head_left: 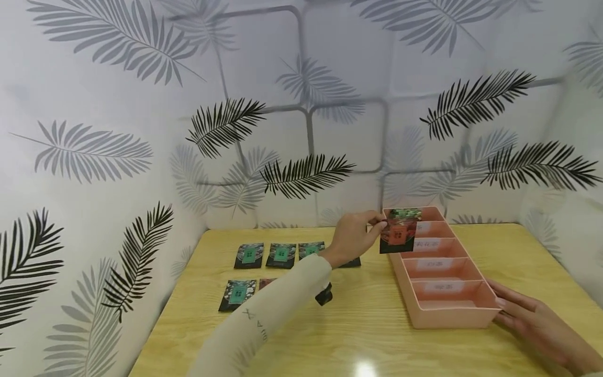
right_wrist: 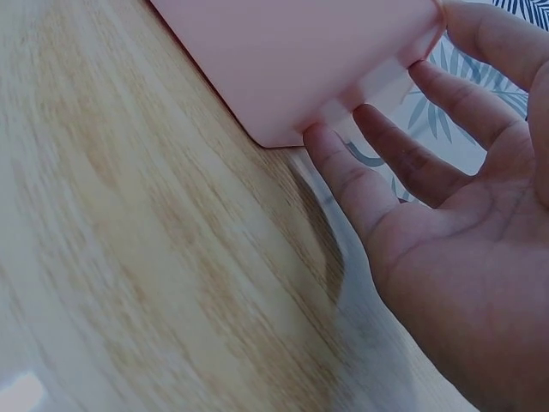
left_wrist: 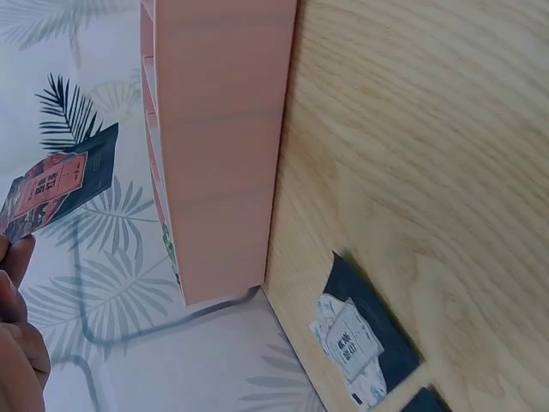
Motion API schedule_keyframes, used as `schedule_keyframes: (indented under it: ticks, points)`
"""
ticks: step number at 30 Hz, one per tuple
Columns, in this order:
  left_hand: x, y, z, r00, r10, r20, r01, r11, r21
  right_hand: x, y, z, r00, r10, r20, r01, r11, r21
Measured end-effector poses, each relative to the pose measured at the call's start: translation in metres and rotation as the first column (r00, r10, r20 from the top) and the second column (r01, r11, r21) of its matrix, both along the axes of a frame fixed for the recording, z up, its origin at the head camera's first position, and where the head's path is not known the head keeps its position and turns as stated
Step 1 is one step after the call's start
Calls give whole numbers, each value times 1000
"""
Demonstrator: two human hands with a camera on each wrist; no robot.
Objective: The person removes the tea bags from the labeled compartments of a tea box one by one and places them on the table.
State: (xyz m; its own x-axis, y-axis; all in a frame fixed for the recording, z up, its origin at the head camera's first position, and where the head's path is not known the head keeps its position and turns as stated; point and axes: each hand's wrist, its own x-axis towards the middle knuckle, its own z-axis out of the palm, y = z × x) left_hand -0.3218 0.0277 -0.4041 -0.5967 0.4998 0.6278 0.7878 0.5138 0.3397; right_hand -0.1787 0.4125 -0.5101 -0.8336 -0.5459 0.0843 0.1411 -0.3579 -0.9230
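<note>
My left hand (head_left: 355,234) pinches a dark packet with a red label (head_left: 398,235) by its edge, above the far end of a pink divided box (head_left: 452,317). The left wrist view has this packet (left_wrist: 60,187) tilted beside the box's side wall (left_wrist: 223,154), apart from it. Green leafy print of another packet (left_wrist: 169,249) peeks over the far rim. At the box's near right corner is my right hand (head_left: 537,319). Its extended fingers (right_wrist: 420,172) touch the outer wall with their tips, and the palm stays off the box.
Several dark packets lie on the wooden table to the left, including one with a green label (head_left: 249,255) at the back and another (head_left: 237,294) nearer. My left sleeve (head_left: 278,309) covers some of them. A leaf-patterned wall (head_left: 339,141) stands behind the table. White labels mark the box's dividers.
</note>
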Motion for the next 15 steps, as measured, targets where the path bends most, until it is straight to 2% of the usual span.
schedule_keyframes:
  ticks: [5, 10, 15]
  points:
    - [10, -18, 2, 1000, 19, -13, -19, 999, -33, 2, -1, -1, 999, -1, 40, 2, 1000, -30]
    - [18, -43, 0, 999, 47, -9, -47, 998, -29, -2, -1, -3, 997, 40, 67, -35, 997, -71]
    - [26, -67, -3, 996, 91, 20, -90, 995, -42, -8, -1, -6, 994, -43, 96, 38, 998, 52]
